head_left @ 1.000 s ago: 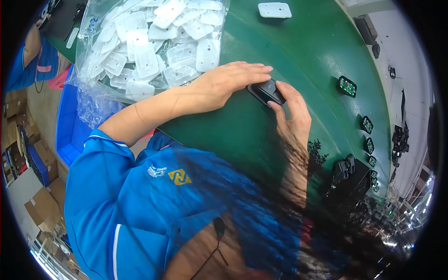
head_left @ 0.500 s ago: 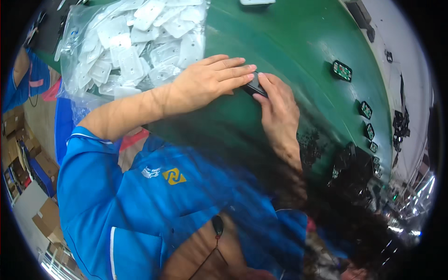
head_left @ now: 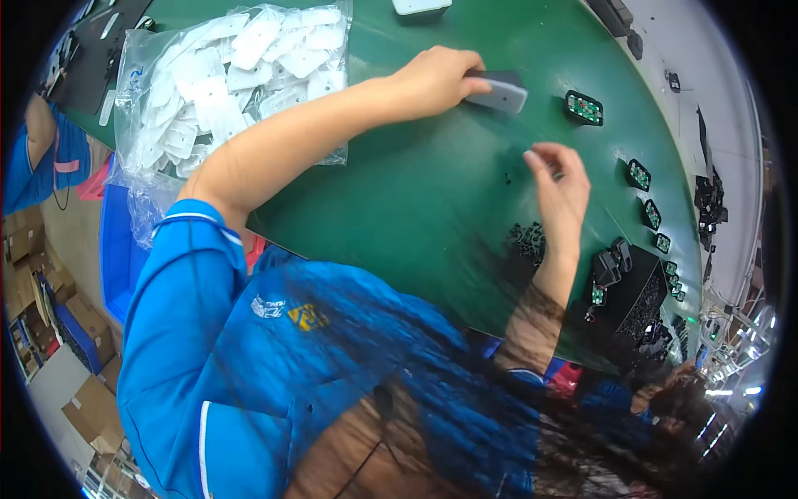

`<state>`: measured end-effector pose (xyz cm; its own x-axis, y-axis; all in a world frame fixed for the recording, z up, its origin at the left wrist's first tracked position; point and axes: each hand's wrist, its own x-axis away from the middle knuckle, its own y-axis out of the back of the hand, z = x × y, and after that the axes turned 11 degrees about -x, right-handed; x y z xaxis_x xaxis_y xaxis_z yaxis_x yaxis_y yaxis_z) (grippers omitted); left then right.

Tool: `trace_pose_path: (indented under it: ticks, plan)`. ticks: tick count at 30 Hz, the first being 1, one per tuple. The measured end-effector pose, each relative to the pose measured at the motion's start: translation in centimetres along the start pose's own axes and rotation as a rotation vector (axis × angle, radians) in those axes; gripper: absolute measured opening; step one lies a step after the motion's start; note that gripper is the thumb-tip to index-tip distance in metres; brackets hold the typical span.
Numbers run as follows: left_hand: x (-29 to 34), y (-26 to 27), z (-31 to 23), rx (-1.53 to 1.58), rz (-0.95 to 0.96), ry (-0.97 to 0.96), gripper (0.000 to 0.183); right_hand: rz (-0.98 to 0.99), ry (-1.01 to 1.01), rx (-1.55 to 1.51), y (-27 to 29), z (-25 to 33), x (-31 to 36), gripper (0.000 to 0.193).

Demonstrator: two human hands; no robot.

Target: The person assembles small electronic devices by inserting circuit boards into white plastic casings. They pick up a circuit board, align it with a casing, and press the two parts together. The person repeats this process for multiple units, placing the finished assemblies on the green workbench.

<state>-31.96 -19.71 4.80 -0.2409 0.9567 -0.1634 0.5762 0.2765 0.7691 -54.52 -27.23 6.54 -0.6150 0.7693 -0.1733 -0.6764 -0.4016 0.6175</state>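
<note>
My left hand (head_left: 440, 83), reaching far over the table, pinches the near end of a small flat case (head_left: 499, 93) with a black face and a light grey side. The case is tilted and held above the green surface. My right hand (head_left: 563, 179) is apart from it, to the right and nearer me. Its fingers are bent with a gap to the thumb, and I see nothing between them. Beyond my right hand lies a black housing with a green circuit board (head_left: 584, 108).
A clear bag of white plastic plates (head_left: 224, 83) lies at the left on the green table (head_left: 391, 224). Small black parts (head_left: 528, 241) lie beside my right wrist. Several circuit-board housings (head_left: 638, 175) line the right edge, near a black tray (head_left: 636, 291). A white-topped piece (head_left: 421, 7) stands at the far edge.
Both hands were together on the dark case. My right hand has let go and moved right; my left hand has carried the case farther away and to the right, turning its grey side into view.
</note>
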Motion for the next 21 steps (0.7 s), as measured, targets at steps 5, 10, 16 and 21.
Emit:
trace_pose_path:
  ticks: [5, 10, 16, 21]
  plan:
    - [-6.5, -0.9, 0.4, 0.139, 0.227, 0.264, 0.034, 0.123, -0.052, 0.161, -1.5, -0.2, 1.9, 0.022]
    - [-8.6, -0.2, 0.4, 0.111, 0.326, 0.334, 0.034, 0.107, 0.043, 0.263, -1.7, -0.3, 3.0, 0.016]
    - [-8.2, 0.7, -1.1, -0.114, 0.266, 0.397, 0.035, 0.032, 0.191, 0.322, -1.6, -1.2, 4.5, 0.014]
    - [-4.9, 0.6, -2.5, -0.577, -0.123, 0.018, 0.031, 0.009, 0.216, 0.338, -2.3, -1.1, 5.1, 0.007]
